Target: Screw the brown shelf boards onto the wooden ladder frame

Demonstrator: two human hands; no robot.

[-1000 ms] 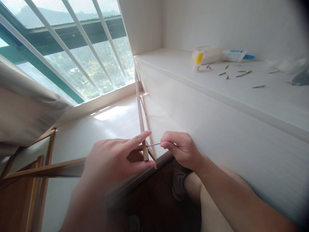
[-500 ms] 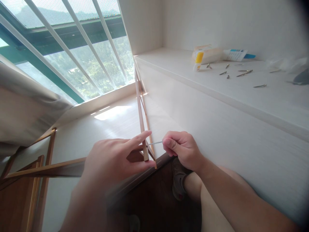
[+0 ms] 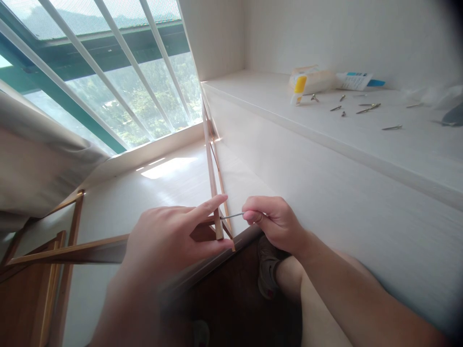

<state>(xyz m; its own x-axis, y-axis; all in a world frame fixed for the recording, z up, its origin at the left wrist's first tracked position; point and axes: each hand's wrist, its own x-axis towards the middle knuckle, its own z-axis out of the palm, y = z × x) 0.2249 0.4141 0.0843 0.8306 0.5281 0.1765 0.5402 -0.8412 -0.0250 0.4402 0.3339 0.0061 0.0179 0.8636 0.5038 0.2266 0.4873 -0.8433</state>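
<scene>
A thin light-wood frame [image 3: 210,164] stands on edge against the white cabinet side, and its lower corner meets a second wooden bar [image 3: 68,250] that runs off to the left. My left hand [image 3: 170,238] grips that corner joint, with the index finger laid over the top of the upright bar and the thumb below. My right hand [image 3: 273,221] is closed in a pinch on a slim metal tool [image 3: 231,215] like a hex key. The tool lies level and its tip touches the right face of the joint.
A white ledge [image 3: 325,125] at upper right carries several loose screws [image 3: 365,110], a yellow-and-white packet [image 3: 307,82] and a blue-and-white tube [image 3: 356,81]. A barred window [image 3: 119,82] fills the upper left. A beige cushion [image 3: 39,164] lies at left. My sandalled foot [image 3: 267,272] rests on the dark floor.
My right hand has twisted the metal tool slightly back and forth at the joint. My left hand and the frame have stayed put.
</scene>
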